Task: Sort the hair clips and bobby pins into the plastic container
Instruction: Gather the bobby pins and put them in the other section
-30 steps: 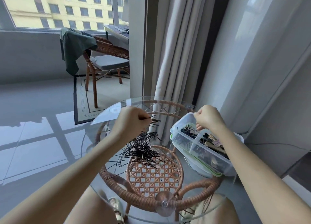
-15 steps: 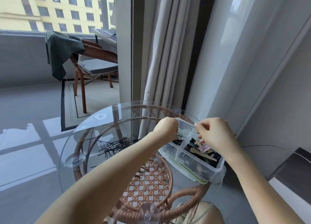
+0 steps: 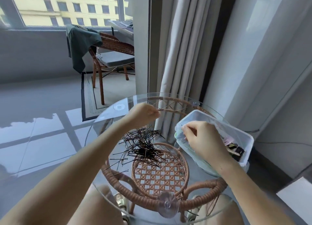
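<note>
A loose pile of black bobby pins (image 3: 145, 145) lies on the round glass table (image 3: 104, 123). At the table's right side stands the clear plastic container (image 3: 204, 114), with hair clips (image 3: 233, 147) in its right compartment. My left hand (image 3: 143, 114) hovers above the far side of the pile, its fingers pinched together with nothing visible in them. My right hand (image 3: 202, 140) covers the container's left compartment, fingertips curled at the near-left rim. What lies under that hand is hidden.
The glass top rests on a rattan frame with a woven lower shelf (image 3: 160, 172). Curtains (image 3: 177, 55) hang just behind the table. A rattan chair (image 3: 111, 55) with a green cloth stands further back on a rug. My knees show under the glass.
My left hand carried pins from the pile to the container, then moved back left above the pile. My right hand shifted from the container's far rim to its near-left rim.
</note>
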The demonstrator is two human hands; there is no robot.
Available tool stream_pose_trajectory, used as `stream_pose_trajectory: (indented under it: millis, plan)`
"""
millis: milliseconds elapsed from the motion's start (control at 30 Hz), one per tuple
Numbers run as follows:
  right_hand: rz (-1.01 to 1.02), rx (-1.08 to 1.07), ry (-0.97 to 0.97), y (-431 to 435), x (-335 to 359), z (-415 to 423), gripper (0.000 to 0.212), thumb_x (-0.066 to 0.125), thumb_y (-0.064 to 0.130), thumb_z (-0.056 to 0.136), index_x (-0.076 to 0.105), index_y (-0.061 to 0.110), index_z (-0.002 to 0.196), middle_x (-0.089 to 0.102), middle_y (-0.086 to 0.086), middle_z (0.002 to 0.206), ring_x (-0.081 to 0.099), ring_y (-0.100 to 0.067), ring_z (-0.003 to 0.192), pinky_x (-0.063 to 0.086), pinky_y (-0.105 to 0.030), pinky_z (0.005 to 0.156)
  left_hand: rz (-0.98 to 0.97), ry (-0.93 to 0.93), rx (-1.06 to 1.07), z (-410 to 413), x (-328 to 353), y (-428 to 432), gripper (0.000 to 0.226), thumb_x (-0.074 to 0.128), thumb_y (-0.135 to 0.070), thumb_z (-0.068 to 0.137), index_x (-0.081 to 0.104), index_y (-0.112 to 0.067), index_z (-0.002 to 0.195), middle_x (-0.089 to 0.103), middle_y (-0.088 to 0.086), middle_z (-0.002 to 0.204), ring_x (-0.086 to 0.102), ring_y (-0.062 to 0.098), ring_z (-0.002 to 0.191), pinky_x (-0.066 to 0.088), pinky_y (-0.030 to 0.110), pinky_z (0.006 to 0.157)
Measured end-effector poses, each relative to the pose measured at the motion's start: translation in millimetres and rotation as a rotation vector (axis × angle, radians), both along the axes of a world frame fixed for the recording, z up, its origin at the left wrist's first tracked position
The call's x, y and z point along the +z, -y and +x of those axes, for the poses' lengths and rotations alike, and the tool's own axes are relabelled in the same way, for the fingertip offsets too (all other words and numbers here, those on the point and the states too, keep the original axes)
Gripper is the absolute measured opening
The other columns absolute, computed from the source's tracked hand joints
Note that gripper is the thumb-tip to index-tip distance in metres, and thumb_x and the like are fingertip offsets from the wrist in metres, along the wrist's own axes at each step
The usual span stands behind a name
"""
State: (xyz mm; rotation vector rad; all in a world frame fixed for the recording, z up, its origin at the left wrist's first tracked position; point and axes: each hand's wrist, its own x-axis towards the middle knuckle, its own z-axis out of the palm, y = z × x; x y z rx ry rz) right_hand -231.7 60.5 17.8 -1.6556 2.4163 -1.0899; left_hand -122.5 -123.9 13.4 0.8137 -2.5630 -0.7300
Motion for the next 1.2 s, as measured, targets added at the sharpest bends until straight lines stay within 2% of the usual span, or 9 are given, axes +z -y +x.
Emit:
stream_pose_trajectory:
  millis: [67,133,233,367,567,733,867,1000,1200]
  plan:
    - [0.126,0.069,0.091,9.0,-9.7,17.1,0.028,0.056,0.027,0.09,0.065,0.012,0.112,0.07,-0.005,0.104,0.064,-0.016,0.091,0.049,-0.023,0.081,-0.022,0.106,0.061,23.3,-16.6,16.5,0.031,0.049,-0.029,0.093,0.068,-0.01,0.108,0.07,0.011,0.111,0.065,0.025,0.098,0.051,0.031,0.087]
    - [0.269,0.135,0.155,25.7,-28.6,26.9,0.048,0.052,0.037,0.092,0.045,0.017,0.135,0.051,-0.004,0.136,0.051,-0.019,0.121,0.039,-0.03,0.1,-0.027,0.245,0.131,44.1,-37.3,31.0,0.042,0.035,-0.038,0.097,0.061,-0.014,0.118,0.06,0.01,0.127,0.058,0.026,0.111,0.047,0.035,0.094]
    - [0.398,0.141,0.137,61.3,-62.4,29.3,0.061,0.039,0.047,0.094,0.022,0.02,0.146,0.02,-0.009,0.155,0.016,-0.024,0.143,0.016,-0.039,0.115,0.012,0.369,0.223,60.0,-70.1,39.5,0.053,0.015,-0.045,0.097,0.038,-0.022,0.139,0.033,0.009,0.15,0.026,0.03,0.14,0.017,0.047,0.116]
    - [0.451,0.013,0.068,108.5,-87.5,27.8,0.066,0.026,0.055,0.094,0.016,0.018,0.147,0.012,-0.013,0.157,0.004,-0.029,0.145,0.003,-0.043,0.117,0.032,0.303,0.246,57.0,-94.9,29.3,0.056,0.006,-0.046,0.096,0.027,-0.024,0.143,0.016,0.004,0.155,0.0,0.028,0.145,-0.002,0.042,0.119]
    - [0.355,0.247,0.163,107.6,-82.9,48.2,0.047,0.028,0.039,0.1,0.032,0.02,0.143,0.027,0.0,0.153,0.008,-0.022,0.145,0.003,-0.036,0.117,0.096,0.102,0.157,62.9,-91.2,4.7,0.05,0.015,-0.034,0.1,0.04,-0.015,0.139,0.036,0.005,0.148,0.019,0.015,0.143,0.013,0.029,0.116]
    - [0.302,0.403,0.201,67.7,-81.3,49.9,0.045,0.04,0.034,0.098,0.039,0.017,0.14,0.039,0.001,0.148,0.023,-0.012,0.14,0.01,-0.035,0.119,0.208,-0.012,0.121,80.2,-87.7,-19.4,0.046,0.024,-0.034,0.099,0.056,-0.013,0.124,0.056,0.009,0.132,0.043,0.025,0.13,0.032,0.035,0.109]
    - [0.363,0.464,0.073,37.0,-76.3,45.4,0.083,0.053,0.064,0.076,0.027,0.024,0.144,0.034,0.007,0.149,0.028,-0.009,0.137,0.019,-0.033,0.116,0.368,-0.137,0.09,103.4,-77.5,-35.0,0.063,0.039,-0.064,0.082,0.049,-0.023,0.129,0.051,-0.002,0.134,0.045,0.014,0.127,0.035,0.032,0.106]
    - [0.472,0.343,-0.227,29.5,-83.4,42.6,0.12,0.034,0.088,0.05,0.013,0.022,0.147,0.026,0.004,0.152,0.021,-0.015,0.139,0.016,-0.038,0.116,0.074,0.223,0.06,135.1,-75.2,-42.4,0.115,0.034,-0.093,0.045,0.021,-0.036,0.144,0.025,-0.011,0.15,0.026,0.012,0.136,0.023,0.036,0.111]
    - [0.366,0.367,-0.152,49.0,-77.2,52.2,0.069,0.063,0.046,0.08,0.041,0.014,0.138,0.053,-0.005,0.124,0.04,-0.02,0.117,0.031,-0.033,0.106,-0.04,0.256,0.086,132.0,-73.0,-52.0,0.106,0.046,-0.082,0.048,0.021,-0.04,0.142,0.029,-0.005,0.149,0.026,0.017,0.136,0.025,0.036,0.111]
